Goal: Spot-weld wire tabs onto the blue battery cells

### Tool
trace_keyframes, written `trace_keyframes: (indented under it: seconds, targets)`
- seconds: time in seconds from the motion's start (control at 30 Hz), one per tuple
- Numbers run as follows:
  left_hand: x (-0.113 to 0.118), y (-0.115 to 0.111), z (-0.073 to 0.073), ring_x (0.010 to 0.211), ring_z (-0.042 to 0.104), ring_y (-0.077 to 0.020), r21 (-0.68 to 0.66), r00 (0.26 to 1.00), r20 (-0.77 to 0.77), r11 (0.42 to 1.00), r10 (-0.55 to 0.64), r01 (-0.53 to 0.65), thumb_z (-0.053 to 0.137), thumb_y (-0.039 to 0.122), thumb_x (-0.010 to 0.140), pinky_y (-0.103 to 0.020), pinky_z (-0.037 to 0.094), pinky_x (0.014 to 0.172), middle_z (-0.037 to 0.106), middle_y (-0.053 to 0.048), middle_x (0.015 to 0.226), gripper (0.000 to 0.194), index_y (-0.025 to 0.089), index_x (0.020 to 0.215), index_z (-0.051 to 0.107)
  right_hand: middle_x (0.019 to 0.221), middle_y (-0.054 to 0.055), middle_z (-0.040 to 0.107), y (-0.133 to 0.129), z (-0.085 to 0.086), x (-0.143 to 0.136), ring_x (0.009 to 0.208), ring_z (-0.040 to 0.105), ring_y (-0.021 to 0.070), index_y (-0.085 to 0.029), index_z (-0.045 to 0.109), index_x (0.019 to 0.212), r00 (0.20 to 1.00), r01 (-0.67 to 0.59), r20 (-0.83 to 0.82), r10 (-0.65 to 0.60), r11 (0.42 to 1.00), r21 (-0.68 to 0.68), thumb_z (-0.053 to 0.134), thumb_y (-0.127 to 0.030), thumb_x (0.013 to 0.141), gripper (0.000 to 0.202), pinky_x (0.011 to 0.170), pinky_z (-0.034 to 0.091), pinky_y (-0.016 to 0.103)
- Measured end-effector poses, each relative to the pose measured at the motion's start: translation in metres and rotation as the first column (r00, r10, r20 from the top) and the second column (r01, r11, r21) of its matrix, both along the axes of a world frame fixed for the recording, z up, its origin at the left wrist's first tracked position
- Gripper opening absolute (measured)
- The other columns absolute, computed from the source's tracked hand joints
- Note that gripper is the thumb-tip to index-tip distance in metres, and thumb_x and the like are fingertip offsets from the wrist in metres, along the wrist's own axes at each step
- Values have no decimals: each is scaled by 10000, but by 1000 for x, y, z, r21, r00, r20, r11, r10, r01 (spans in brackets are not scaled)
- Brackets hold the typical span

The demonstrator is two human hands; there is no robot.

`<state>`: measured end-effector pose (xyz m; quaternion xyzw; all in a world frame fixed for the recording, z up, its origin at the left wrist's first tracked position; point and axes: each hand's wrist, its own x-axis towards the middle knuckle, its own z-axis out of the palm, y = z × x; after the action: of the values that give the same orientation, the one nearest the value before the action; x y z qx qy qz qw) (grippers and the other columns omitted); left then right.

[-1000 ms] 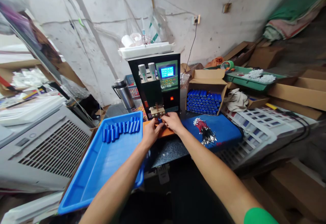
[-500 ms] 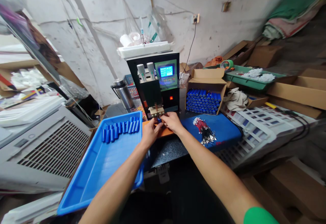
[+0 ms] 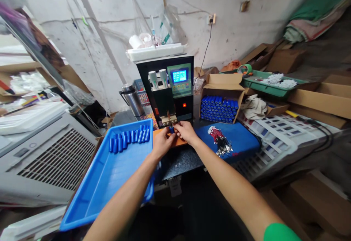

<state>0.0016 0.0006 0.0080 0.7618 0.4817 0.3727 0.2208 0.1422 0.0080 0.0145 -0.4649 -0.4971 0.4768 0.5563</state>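
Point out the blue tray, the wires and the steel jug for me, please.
Blue tray [image 3: 109, 173]: head view, bare floor inside.
Wires [image 3: 220, 139]: head view, middle of the bunch.
Steel jug [image 3: 135, 103]: head view, body.

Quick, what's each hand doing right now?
Left hand: closed, pinching a blue cylinder under the machine.
Right hand: fingers closed together beside that cylinder; what they pinch is too small to tell.

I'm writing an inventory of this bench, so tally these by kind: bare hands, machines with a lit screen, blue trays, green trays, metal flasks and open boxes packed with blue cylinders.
Bare hands: 2 (left hand, right hand)
Lit-screen machine: 1
Blue tray: 1
Green tray: 1
Metal flask: 1
Cylinder-packed box: 1
Total: 7
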Motion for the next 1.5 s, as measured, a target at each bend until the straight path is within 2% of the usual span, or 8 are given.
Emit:
trace_keyframes:
  seconds: [0.17,0.4,0.63,0.77,0.9,1.1,1.27,1.5]
  targets:
    - [-3,2,-2,597,556,-142,3,1000,-19,1000,-21,21,550,369,842,-250,433,588,699,-32,808,275,163,976,673,546,15,588,-11,0,11,519,530,137,-184,584,611,942,86,305,-138,980,177,569,-416,846,330,513,379,237]
    - [-4,-1,0,637,594,-170,66,998,-42,997,-47,50,540,408,837,-280,468,635,703,-45,823,315,161,991,663,997,127,673,-37,23,27,1019,540,274,-171,685,951,545,75,637,-545,788,611,609,-314,853,189,901,390,375]
    - [-5,16,-4,862,688,-261,150,979,-89,969,-183,195,500,433,844,-336,525,774,744,-74,950,338,209,1031,671,938,71,711,-37,35,28,917,600,220,-183,697,967,291,-292,891,-347,855,429,568,-390,933,246,818,395,323]
    - [-5,17,-2,804,696,-259,143,988,-79,979,-134,145,515,539,831,-342,539,750,749,-66,886,443,210,1097,648,935,68,727,-27,26,44,915,624,204,-184,708,976,332,-205,855,-399,854,478,567,-400,947,260,796,405,298]
    - [-4,10,8,771,704,-239,25,981,-120,987,-154,158,489,582,843,-309,540,718,748,-61,832,489,182,1085,636,1001,77,732,-9,22,97,940,628,204,-180,708,1066,413,103,666,-621,759,643,562,-367,957,261,833,411,302]
    - [0,8,13,850,710,-239,28,968,-190,985,-164,172,473,576,840,-292,534,741,758,-57,938,431,217,952,683,1050,121,712,31,25,189,1018,574,245,-145,682,1152,155,325,541,-827,560,762,527,-365,971,324,895,351,352]
    - [-1,7,13,866,709,-230,18,966,-204,986,-160,167,465,550,855,-286,533,756,758,-56,950,414,214,964,680,981,130,708,58,8,219,971,550,250,-142,696,1119,11,332,673,-740,637,696,534,-339,963,299,876,335,357]
    - [-1,7,9,869,707,-229,5,959,-223,984,-174,180,449,525,868,-289,531,746,756,-47,958,392,227,982,676,1110,145,685,68,-4,233,1078,535,267,-116,670,1182,72,281,683,-727,672,686,493,-287,965,328,957,362,362]
